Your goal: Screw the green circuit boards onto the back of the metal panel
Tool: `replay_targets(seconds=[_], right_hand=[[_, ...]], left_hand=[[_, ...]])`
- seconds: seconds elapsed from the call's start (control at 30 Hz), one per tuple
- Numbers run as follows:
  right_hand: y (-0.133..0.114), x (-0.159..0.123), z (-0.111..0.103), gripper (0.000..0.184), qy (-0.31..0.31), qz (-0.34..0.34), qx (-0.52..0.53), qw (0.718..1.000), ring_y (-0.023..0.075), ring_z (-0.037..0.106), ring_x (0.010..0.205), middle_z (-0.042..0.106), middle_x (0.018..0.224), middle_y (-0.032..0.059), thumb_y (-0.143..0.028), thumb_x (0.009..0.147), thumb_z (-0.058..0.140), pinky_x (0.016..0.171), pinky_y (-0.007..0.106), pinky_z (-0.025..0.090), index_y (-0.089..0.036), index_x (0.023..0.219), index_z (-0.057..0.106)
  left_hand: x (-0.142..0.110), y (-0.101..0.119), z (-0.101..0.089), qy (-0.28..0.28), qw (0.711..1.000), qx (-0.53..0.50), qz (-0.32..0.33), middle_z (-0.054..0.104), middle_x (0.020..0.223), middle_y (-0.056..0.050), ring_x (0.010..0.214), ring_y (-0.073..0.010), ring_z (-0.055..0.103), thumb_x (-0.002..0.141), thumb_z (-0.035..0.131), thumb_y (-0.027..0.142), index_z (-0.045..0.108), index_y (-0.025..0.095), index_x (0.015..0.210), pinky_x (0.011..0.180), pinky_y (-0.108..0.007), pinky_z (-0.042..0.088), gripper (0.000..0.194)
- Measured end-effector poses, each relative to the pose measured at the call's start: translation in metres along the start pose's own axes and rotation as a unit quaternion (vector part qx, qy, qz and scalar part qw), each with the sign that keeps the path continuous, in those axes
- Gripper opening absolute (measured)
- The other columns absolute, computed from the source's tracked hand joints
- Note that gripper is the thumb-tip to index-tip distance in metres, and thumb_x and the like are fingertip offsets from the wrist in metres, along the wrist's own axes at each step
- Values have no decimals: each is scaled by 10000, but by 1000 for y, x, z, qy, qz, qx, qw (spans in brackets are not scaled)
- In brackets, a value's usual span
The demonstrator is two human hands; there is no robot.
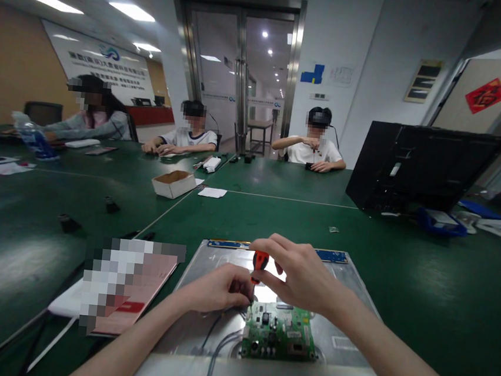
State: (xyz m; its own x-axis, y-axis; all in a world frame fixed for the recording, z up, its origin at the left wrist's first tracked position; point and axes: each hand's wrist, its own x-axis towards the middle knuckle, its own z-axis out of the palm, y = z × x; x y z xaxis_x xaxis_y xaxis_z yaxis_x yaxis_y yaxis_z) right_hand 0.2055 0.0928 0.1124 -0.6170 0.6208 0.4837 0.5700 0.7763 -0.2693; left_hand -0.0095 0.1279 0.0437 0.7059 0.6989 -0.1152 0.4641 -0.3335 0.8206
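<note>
An orange and black screwdriver (pixel 260 261) stands upright, its handle pinched between the thumb and fingers of my right hand (pixel 298 269). Its tip points down at the upper left corner of a green circuit board (pixel 281 333). Close by the shaft is my left hand (pixel 227 289), fingers curled together at that same corner; whatever they pinch is hidden. The board lies on the metal back of a flat display panel (pixel 348 321), with a narrow blue circuit strip (pixel 332 256) along the far edge. Grey cables (pixel 211 361) run from the board's left side toward me.
Left of the panel lie papers and a pink booklet (pixel 147 296). A white open box (pixel 173 185), small black pieces (pixel 68 224) and a water bottle (pixel 36 136) stand farther off. A black monitor (pixel 420 169) and blue tray (pixel 442 221) are right. Several people sit across the green table (pixel 287 179).
</note>
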Motion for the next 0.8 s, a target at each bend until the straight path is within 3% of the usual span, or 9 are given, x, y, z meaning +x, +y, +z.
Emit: replay_targets(seconds=[0.33, 0.63, 0.8], right_hand=[[0, -2, 2, 471, -3, 0, 28, 1000, 140, 596, 726, 640, 1097, 61, -122, 848, 519, 595, 286, 376, -186, 1310, 451], [0, -2, 3, 300, 7, 0, -1, 1000, 103, 493, 601, 642, 984, 21, -240, 911, 570, 547, 270, 307, -221, 1207, 522], [1, -2, 2, 373, 4, 0, 29, 1000, 127, 575, 698, 646, 1064, 48, -186, 890, 545, 589, 276, 370, -208, 1256, 477]], left_hand=[[2, -3, 1, -5, 1000, -9, -2, 602, 680, 21, 627, -144, 538, 733, 658, 196, 660, 166, 794, 595, -241, 426, 68], [1, 0, 1, -4, 1000, -7, -4, 603, 692, 17, 647, -151, 548, 755, 676, 238, 647, 169, 763, 617, -250, 431, 75], [1, -1, 0, -4, 1000, -3, -6, 598, 680, 19, 642, -149, 543, 757, 689, 253, 661, 172, 779, 598, -244, 425, 88]])
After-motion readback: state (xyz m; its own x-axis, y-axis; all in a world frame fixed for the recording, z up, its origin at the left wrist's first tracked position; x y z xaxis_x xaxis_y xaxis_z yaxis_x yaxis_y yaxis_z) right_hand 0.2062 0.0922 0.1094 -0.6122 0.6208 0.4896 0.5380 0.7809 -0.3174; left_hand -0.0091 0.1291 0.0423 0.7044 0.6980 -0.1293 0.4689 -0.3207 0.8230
